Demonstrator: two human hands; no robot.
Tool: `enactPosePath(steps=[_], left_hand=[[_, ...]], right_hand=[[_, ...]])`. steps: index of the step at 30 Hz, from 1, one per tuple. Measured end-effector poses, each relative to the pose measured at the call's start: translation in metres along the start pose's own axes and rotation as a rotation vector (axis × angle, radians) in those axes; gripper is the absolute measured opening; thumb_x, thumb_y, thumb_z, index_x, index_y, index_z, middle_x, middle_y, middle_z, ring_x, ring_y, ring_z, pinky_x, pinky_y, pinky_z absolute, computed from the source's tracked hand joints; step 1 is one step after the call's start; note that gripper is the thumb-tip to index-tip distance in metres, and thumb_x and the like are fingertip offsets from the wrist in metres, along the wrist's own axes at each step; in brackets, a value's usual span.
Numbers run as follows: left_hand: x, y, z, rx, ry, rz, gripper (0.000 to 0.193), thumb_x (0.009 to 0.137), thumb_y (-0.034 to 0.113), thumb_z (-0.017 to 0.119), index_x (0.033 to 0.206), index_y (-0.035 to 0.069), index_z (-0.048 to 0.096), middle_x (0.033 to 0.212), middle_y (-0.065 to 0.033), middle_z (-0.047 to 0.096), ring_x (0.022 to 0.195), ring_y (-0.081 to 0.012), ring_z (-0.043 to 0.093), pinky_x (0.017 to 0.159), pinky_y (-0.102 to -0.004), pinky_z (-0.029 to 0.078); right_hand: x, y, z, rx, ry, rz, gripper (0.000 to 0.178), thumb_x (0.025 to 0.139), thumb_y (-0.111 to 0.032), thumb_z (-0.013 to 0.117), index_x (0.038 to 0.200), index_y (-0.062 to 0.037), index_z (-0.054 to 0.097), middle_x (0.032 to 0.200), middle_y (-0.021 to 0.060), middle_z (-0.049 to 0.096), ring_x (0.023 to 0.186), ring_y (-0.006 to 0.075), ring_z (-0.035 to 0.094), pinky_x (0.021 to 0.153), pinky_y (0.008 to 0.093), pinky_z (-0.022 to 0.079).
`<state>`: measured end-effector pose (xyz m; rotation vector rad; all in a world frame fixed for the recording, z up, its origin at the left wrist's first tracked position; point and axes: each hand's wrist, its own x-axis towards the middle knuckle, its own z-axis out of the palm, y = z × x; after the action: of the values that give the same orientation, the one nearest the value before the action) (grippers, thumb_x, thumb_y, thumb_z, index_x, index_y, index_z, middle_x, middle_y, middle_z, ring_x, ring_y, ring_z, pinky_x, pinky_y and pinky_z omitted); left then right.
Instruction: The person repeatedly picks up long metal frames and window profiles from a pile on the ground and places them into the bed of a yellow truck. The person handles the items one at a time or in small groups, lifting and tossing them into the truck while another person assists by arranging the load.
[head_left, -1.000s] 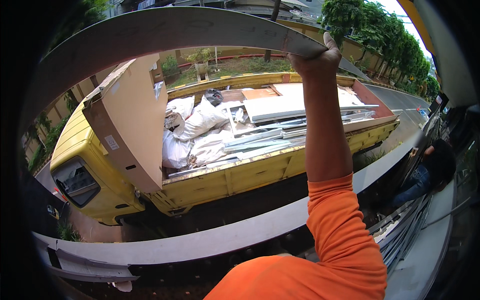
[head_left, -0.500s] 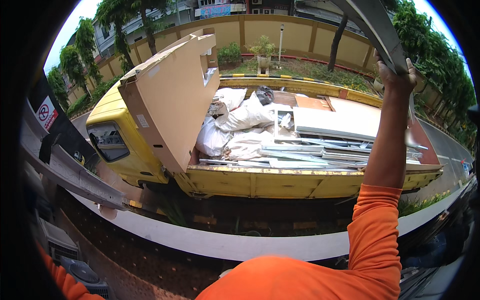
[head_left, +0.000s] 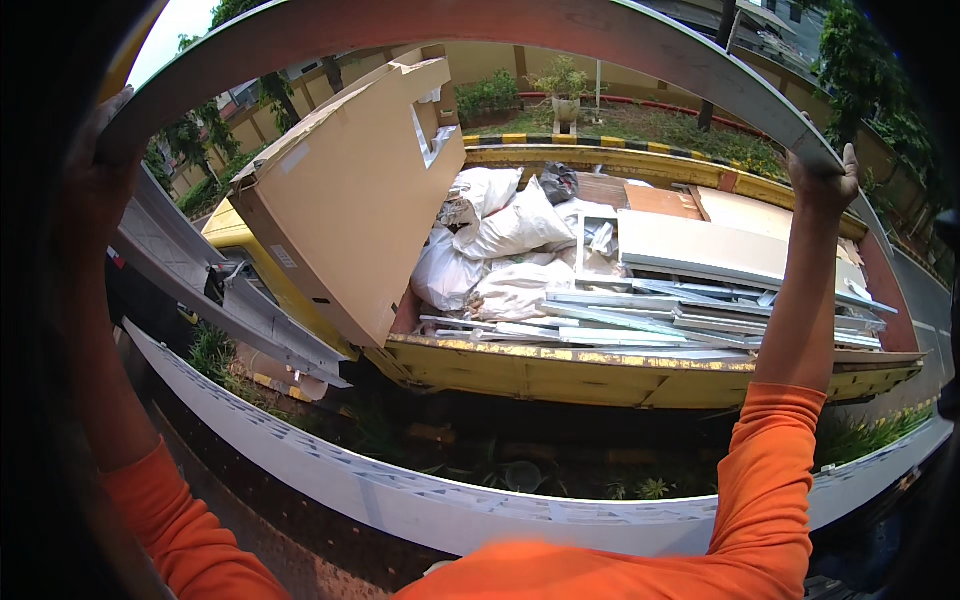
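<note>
A long grey metal panel [head_left: 480, 22] stretches overhead across the top, bowed by the lens. My right hand [head_left: 825, 180] grips its right end from below, arm raised. At the far left, my left hand [head_left: 100, 135] is up in shadow, closed around the panel's other end. Below that hand, a grey metal channel [head_left: 255, 315] slants down toward the truck cab; I cannot tell whether it joins the panel. Ahead stands a yellow flatbed truck [head_left: 530, 375], its bed loaded with white sacks [head_left: 520, 225], metal strips [head_left: 640, 320] and flat boards [head_left: 690, 243].
A big brown cardboard-like box [head_left: 350, 190] leans upright behind the cab. Between me and the truck runs a low white ledge [head_left: 420, 515] with plants [head_left: 655, 488] beyond it. Past the truck are a striped kerb [head_left: 600, 142] and a potted bush [head_left: 565, 105].
My left hand has come up into view onto the panel's left end. The panel now spans the top of the view. The truck appears shifted slightly right as the view moved.
</note>
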<state>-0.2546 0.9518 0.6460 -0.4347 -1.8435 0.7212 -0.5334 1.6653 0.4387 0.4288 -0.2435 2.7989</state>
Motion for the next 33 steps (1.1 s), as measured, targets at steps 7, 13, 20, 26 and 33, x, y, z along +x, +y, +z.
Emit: enactPosePath(steps=[7, 13, 20, 26, 33], left_hand=[[0.01, 0.095, 0.131, 0.042, 0.062, -0.11, 0.046, 0.073, 0.024, 0.085, 0.116, 0.015, 0.072, 0.109, -0.0104, 0.076, 0.099, -0.0299, 0.074, 0.084, -0.0392, 0.059], [0.059, 0.228, 0.323, -0.127, -0.352, -0.358, 0.079, 0.072, 0.065, 0.079, 0.127, 0.009, 0.067, 0.121, -0.0147, 0.071, 0.112, -0.0274, 0.069, 0.099, -0.0421, 0.053], [-0.035, 0.468, 0.412, -0.401, -0.776, -0.323, 0.119, 0.075, 0.076, 0.07, 0.158, 0.001, 0.027, 0.16, -0.0245, 0.033, 0.152, -0.0366, 0.027, 0.126, -0.0488, 0.014], [-0.242, 0.577, 0.23, -0.827, -1.492, 0.043, 0.111, 0.08, 0.082, 0.057, 0.158, 0.007, 0.031, 0.16, -0.0216, 0.033, 0.15, -0.0363, 0.03, 0.125, -0.05, 0.017], [-0.437, 0.562, 0.066, -0.982, -1.99, -0.155, 0.11, 0.083, 0.087, 0.043, 0.157, 0.006, 0.034, 0.148, -0.0263, 0.05, 0.14, -0.038, 0.047, 0.117, -0.0483, 0.034]], right_hand=[[0.093, -0.005, -0.08, -0.137, -0.109, 0.01, 0.078, 0.097, -0.041, 0.057, 0.149, 0.0096, 0.027, 0.15, 0.0292, 0.038, 0.141, 0.0418, 0.037, 0.122, 0.0571, 0.022], [0.15, 0.039, -0.142, -0.731, 0.799, -0.183, 0.11, 0.086, -0.075, 0.057, 0.149, 0.0091, 0.026, 0.149, 0.0269, 0.04, 0.136, 0.0412, 0.045, 0.115, 0.056, 0.037], [-0.005, 0.062, -0.372, -1.202, 0.654, 0.301, 0.103, 0.09, -0.071, 0.059, 0.158, -0.0003, 0.027, 0.152, 0.0305, 0.041, 0.125, 0.0441, 0.056, 0.094, 0.0467, 0.051], [-0.257, -0.007, -0.418, -1.356, 0.955, 0.383, 0.061, 0.098, -0.042, 0.063, 0.14, 0.0005, 0.053, 0.129, 0.0199, 0.062, 0.101, 0.0311, 0.067, 0.079, 0.039, 0.056], [-0.428, -0.053, -0.334, -1.411, 1.127, 0.278, 0.046, 0.095, -0.028, 0.069, 0.129, 0.002, 0.061, 0.099, 0.0078, 0.068, 0.074, 0.0162, 0.067, 0.059, 0.0274, 0.053]])
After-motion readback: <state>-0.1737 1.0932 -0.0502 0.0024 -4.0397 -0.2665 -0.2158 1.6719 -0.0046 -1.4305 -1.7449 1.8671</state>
